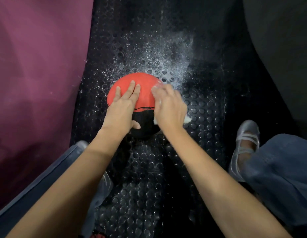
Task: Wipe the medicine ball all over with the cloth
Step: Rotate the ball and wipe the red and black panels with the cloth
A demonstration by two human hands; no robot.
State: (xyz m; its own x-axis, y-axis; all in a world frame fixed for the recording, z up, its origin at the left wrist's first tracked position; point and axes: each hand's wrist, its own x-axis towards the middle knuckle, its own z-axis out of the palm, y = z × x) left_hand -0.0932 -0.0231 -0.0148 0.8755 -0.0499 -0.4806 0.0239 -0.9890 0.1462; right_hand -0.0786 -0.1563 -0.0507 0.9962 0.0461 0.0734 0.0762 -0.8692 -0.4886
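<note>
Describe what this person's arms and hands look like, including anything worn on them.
Both forearms are bare, with no sleeves in view. The left hand and right hand wear no gloves, and no rings, watch or bracelets are visible. The right hand looks motion-blurred.

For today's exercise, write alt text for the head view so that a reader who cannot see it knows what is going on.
Seen from above, a person's left hand rests flat on a red and black medicine ball while the right hand presses a white cloth against its right side. The ball sits on a black studded mat dusted with white powder.
</note>
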